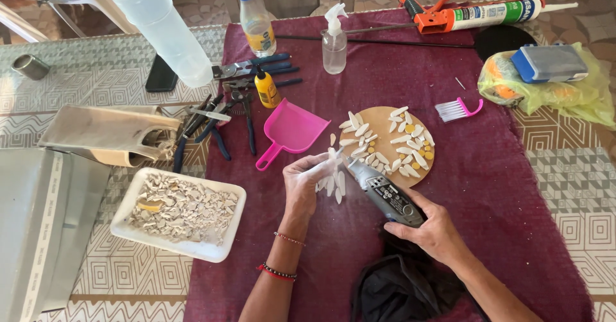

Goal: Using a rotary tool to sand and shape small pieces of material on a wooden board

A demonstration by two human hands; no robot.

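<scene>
The right hand (436,232) is closed around the dark rear of a grey rotary tool (384,194), its grip wrapped fully about the body, with the tool's tip pointing up and left toward the other hand. The left hand (307,181) pinches a small white shell piece (331,161) between its fingertips, the grip tight on it, right at the tool's tip. Both hands work over the maroon cloth (500,187) near the middle of the desk (96,84).

Loose white pieces (333,186) lie on the cloth just under the left hand. Just beyond the hands sits a round wooden board (378,122) covered with white petal shapes and small yellow dots. A pink dustpan (290,131) lies beside the board on its left. Toward the desk's left edge, a white tray (221,248) holds a heap of broken shell bits. Pliers (218,126) lie behind the tray. A black bag (398,290) rests at the near edge.
</scene>
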